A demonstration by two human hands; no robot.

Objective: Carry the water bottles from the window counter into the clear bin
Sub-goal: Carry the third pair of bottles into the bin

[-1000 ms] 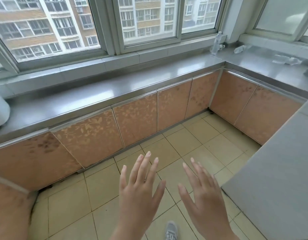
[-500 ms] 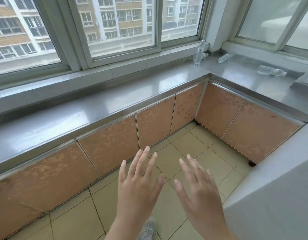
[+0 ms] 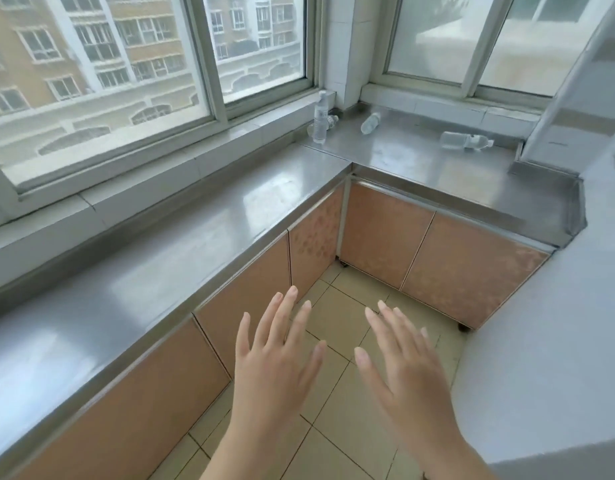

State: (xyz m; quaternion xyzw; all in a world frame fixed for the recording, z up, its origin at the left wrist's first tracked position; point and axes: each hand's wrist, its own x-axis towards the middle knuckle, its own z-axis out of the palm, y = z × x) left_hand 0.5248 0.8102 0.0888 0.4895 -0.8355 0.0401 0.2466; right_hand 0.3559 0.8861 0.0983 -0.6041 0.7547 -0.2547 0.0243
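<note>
Clear water bottles lie on the steel window counter (image 3: 250, 216) at its far corner. One bottle (image 3: 320, 119) stands upright, with a smaller one (image 3: 331, 121) lying just behind it. Another bottle (image 3: 370, 123) lies on its side to the right, and a third (image 3: 465, 141) lies further right near the grey wall. My left hand (image 3: 275, 358) and my right hand (image 3: 406, 368) are held out low over the floor, fingers spread, holding nothing, well short of the bottles. No clear bin is in view.
The counter runs in an L under large windows, with tan cabinet doors (image 3: 385, 233) below. A grey-white surface (image 3: 541, 341) fills the right side. The beige tiled floor (image 3: 337, 393) forms a narrow aisle between them.
The view has advanced toward the corner and turned right, so the bottles look closer and larger. Both hands stay open and spread in front of me.
</note>
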